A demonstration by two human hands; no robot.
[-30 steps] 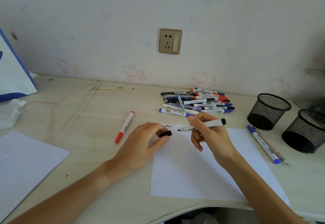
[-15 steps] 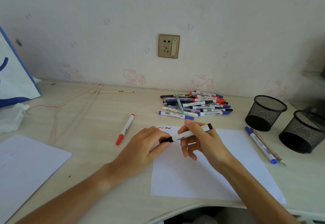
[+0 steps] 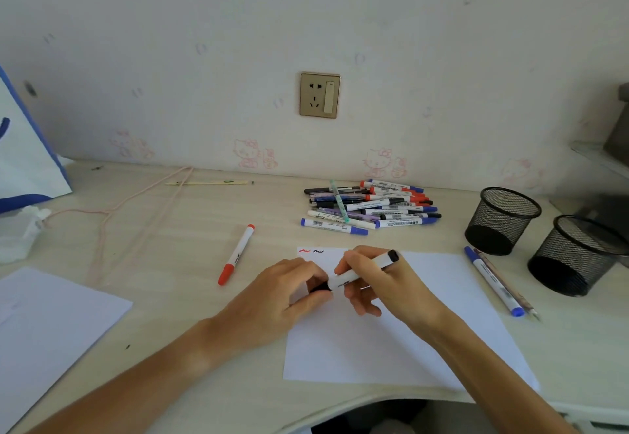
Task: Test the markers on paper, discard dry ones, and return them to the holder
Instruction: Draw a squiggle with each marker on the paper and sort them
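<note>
My right hand (image 3: 381,284) grips a white marker with a black end (image 3: 360,272) over the white test paper (image 3: 391,348). My left hand (image 3: 282,294) pinches the marker's black cap (image 3: 320,287), which sits on the marker's tip end. A red squiggle (image 3: 304,250) and a black squiggle (image 3: 318,250) mark the paper's top left corner. A pile of several markers (image 3: 371,207) lies behind the paper. Two black mesh holders (image 3: 502,219) (image 3: 575,255) stand at the right. A red-capped marker (image 3: 236,254) lies left of the paper.
A blue-capped marker (image 3: 492,280) and a thin pen (image 3: 507,285) lie between the paper and the holders. A second white sheet (image 3: 51,318) lies at the front left. A pink cord (image 3: 136,202), a wrapped stick (image 3: 207,182), a blue-white bag (image 3: 23,147) and crumpled tissue (image 3: 20,232) sit at the back left.
A second ago the cap was off in my left hand and the marker's tip was at the paper. The marker has since come down to the left hand and the cap is on it.
</note>
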